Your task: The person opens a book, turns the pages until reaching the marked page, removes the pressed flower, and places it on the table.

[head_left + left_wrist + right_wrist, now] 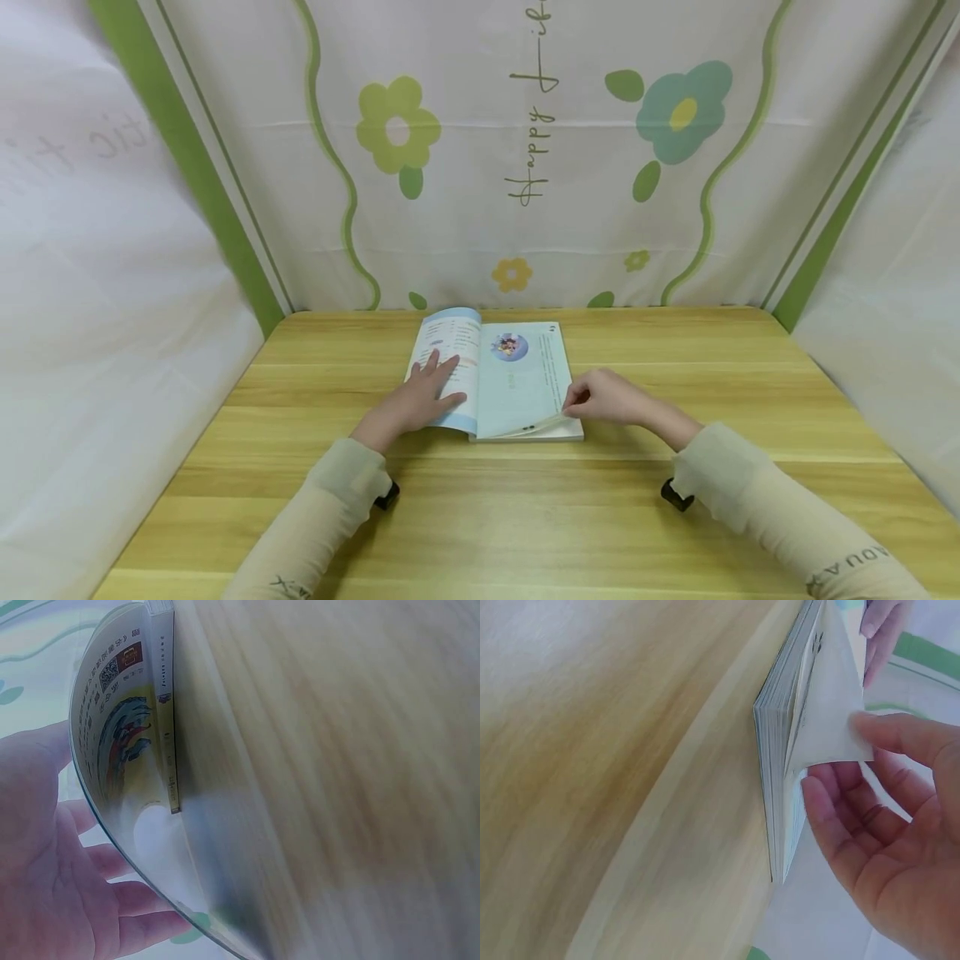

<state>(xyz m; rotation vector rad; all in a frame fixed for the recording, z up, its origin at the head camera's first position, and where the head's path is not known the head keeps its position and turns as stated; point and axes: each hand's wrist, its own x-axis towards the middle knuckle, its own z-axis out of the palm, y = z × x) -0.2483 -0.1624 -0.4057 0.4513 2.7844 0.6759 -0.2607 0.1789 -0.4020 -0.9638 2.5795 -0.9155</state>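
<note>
An open book lies on the wooden table, its left side bowed upward near the back edge. My left hand rests with spread fingers on the printed left page. In the left wrist view, the left hand is against the curved cover, which carries a colourful picture and a QR code. Thumb and fingers of my right hand pinch the lower corner of the pale green right page. That lifted page stands away from the thick stack of pages in the right wrist view.
The wooden table extends around the book on both sides and toward me. Behind it hangs a white curtain with flowers and lettering, and white side curtains flank the table. Dark wrist devices show below both sleeves.
</note>
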